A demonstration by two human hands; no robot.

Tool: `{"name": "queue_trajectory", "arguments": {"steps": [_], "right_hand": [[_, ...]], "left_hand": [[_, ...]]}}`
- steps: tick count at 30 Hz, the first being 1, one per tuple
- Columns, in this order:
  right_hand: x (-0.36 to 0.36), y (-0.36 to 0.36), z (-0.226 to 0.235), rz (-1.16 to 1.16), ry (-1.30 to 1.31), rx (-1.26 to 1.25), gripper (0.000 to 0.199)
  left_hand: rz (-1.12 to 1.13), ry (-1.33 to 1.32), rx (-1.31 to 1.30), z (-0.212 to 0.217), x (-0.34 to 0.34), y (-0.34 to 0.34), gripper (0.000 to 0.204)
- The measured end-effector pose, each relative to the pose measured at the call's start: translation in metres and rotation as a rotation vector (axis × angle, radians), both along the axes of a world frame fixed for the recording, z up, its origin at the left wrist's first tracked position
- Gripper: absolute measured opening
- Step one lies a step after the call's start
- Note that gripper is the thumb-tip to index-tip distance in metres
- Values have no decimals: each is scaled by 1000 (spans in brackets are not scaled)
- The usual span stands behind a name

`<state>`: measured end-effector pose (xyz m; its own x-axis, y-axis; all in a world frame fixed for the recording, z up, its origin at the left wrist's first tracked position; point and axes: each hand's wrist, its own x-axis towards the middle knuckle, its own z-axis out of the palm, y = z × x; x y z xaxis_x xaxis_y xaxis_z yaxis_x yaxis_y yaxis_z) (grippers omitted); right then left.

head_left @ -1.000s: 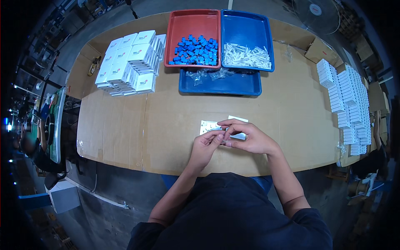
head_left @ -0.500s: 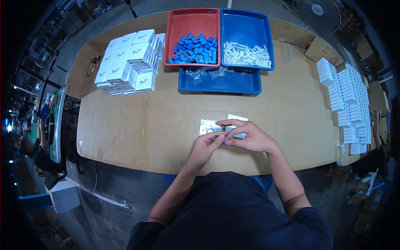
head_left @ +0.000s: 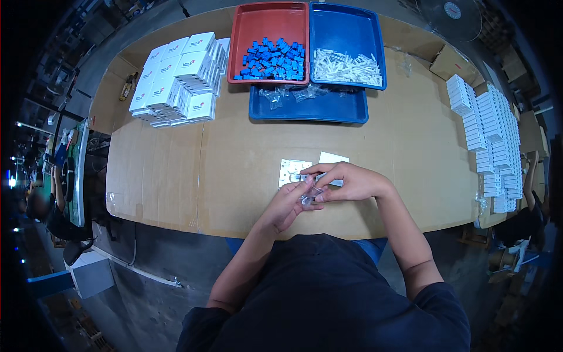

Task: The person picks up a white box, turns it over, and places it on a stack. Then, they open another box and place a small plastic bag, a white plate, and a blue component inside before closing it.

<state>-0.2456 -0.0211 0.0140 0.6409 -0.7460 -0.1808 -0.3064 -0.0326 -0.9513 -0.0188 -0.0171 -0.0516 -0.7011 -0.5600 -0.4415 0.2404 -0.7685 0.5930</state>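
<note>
My left hand [head_left: 288, 204] and my right hand [head_left: 346, 182] meet near the front edge of the brown table [head_left: 234, 152]. Together they pinch a small clear plastic bag [head_left: 309, 195]; what is inside it is too small to tell. Just beyond my fingers lie a small white card [head_left: 291, 172] with printing and a plain white piece [head_left: 333, 158]. A red tray [head_left: 268, 23] of blue plastic parts [head_left: 271, 58] and a blue tray [head_left: 346, 29] of white parts [head_left: 347, 66] stand at the far side.
A second blue tray [head_left: 308, 107] holds clear bags in front of those two. Stacked white boxes [head_left: 179, 79] fill the far left. Rows of flat white boxes [head_left: 489, 141] line the right edge. Another person sits at the far left [head_left: 44, 205].
My hands have stayed in the same spot; the fingers shifted slightly around the small clear bag. Nothing else on the table moved.
</note>
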Motion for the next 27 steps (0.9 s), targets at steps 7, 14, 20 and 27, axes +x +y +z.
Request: {"name": "queue_trajectory", "arguments": {"steps": [7,14,20,27], "right_hand": [[0,-5,-6,142,70,31,21],[1,-11,2,284,53,38,17],[6,-14,-5,291,65,135,25],[-15,-25,0,192,54,-2,30]], "left_hand": [[-86,128,103,-15,7,3,43],[-173,129,81,-17,10,-7,44],[-158,110,62,-12,3,-10,46],[-126,137,67,-30,14,-4,51]]}}
